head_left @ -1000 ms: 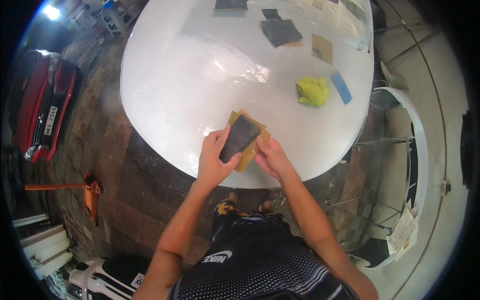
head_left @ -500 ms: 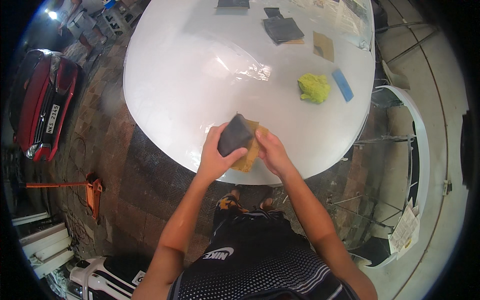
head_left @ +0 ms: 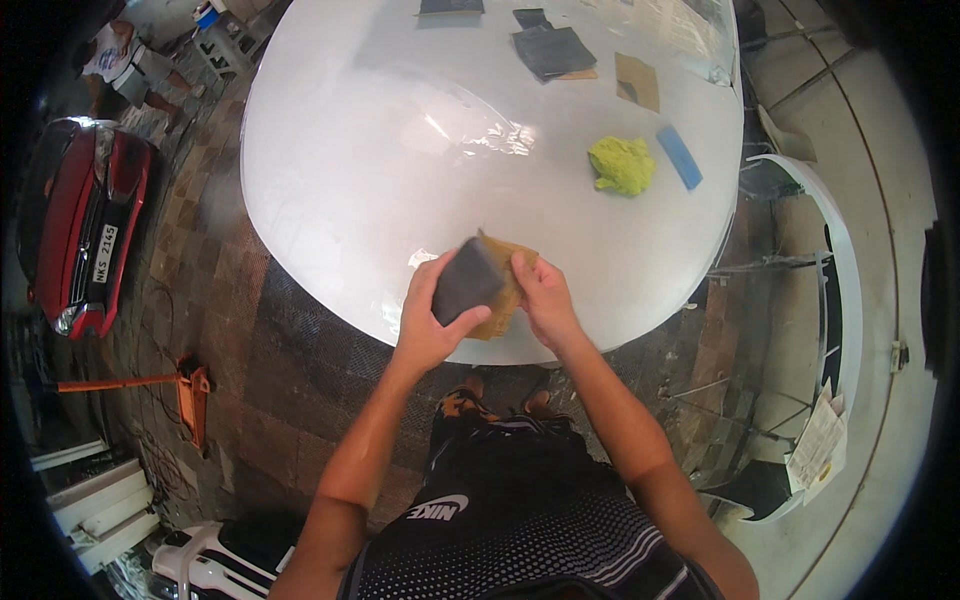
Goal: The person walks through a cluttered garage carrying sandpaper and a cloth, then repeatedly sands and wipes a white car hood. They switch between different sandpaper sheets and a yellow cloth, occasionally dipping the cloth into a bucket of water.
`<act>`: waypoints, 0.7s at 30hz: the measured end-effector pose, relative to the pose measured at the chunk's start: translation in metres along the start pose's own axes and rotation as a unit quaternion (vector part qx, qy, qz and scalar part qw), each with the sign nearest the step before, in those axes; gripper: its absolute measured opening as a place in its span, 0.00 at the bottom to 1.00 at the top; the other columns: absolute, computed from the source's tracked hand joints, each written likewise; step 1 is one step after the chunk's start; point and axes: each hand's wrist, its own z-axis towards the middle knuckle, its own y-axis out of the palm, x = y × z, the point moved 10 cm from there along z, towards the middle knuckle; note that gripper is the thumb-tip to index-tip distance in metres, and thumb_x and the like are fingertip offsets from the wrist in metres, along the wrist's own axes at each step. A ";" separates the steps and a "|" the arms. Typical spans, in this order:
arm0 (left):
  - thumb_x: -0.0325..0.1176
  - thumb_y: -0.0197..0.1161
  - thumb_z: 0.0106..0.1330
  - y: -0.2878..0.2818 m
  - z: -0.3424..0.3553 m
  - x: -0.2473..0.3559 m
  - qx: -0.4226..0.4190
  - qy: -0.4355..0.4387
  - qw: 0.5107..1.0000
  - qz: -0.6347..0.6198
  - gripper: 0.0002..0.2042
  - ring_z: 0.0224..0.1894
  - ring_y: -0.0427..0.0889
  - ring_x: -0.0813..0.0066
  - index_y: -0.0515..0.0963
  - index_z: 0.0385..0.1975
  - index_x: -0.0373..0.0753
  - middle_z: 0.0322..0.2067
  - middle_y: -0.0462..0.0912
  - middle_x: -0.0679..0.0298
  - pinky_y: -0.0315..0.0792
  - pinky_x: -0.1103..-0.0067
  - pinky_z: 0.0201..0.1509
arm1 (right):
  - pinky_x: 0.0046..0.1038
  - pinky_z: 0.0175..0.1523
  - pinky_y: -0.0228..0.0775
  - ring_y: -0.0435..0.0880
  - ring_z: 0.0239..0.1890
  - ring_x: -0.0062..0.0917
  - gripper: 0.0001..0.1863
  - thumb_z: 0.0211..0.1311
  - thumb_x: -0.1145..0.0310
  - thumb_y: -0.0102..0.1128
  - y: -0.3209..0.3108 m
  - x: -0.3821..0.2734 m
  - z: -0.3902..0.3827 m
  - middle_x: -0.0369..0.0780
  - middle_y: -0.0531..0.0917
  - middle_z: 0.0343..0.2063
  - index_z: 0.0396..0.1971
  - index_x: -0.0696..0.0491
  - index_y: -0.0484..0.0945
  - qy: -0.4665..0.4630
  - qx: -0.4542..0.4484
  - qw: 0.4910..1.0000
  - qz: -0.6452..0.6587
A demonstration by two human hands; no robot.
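Note:
Over the near edge of a white car hood (head_left: 340, 190), both hands grip a sheet of sandpaper (head_left: 470, 282) that is dark grey on one face and tan on the other. My left hand (head_left: 432, 310) wraps round the grey part, thumb across its front. The tan part (head_left: 515, 262) is pinched at its right edge by the thumb and fingers of my right hand (head_left: 546, 295). Ahead on the hood lie a crumpled yellow-green cloth (head_left: 621, 166) and a flat blue block (head_left: 679, 158).
More sandpaper sheets, grey (head_left: 555, 52) and tan (head_left: 637, 82), lie farther up the hood. A red car (head_left: 90, 230) and an orange floor jack (head_left: 192, 400) stand on the left. A person (head_left: 130, 60) is at the far left. A white bumper (head_left: 845, 280) stands at the right.
The tan part of the sandpaper has spread a little wider to the right of the grey part. Both hands keep their hold. The view has shifted slightly.

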 end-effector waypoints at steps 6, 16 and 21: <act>0.34 0.76 0.62 -0.004 -0.003 -0.052 0.077 -0.170 0.958 -0.220 0.32 0.51 0.78 0.72 0.66 0.62 0.35 0.51 0.77 0.61 0.73 0.73 0.59 | 0.23 0.54 0.73 0.81 0.47 0.15 0.26 0.79 0.48 0.51 0.005 -0.005 -0.003 0.36 0.85 0.46 0.54 0.58 0.79 -0.027 0.022 0.999 0.005; 0.28 0.73 0.62 0.004 -0.008 -0.056 0.104 -0.219 0.929 -0.279 0.27 0.46 0.81 0.73 0.67 0.58 0.34 0.43 0.79 0.61 0.75 0.75 0.54 | 0.29 0.62 0.73 0.80 0.55 0.22 0.21 0.76 0.60 0.60 0.031 -0.021 -0.012 0.40 0.83 0.51 0.58 0.60 0.73 -0.053 -0.002 0.999 -0.006; 0.28 0.73 0.63 0.001 -0.012 -0.046 0.133 -0.142 0.975 -0.110 0.26 0.46 0.80 0.73 0.66 0.57 0.34 0.44 0.78 0.59 0.76 0.74 0.53 | 0.30 0.60 0.74 0.81 0.54 0.22 0.20 0.74 0.67 0.62 0.025 -0.013 -0.014 0.41 0.83 0.51 0.58 0.61 0.72 -0.058 0.015 0.998 -0.003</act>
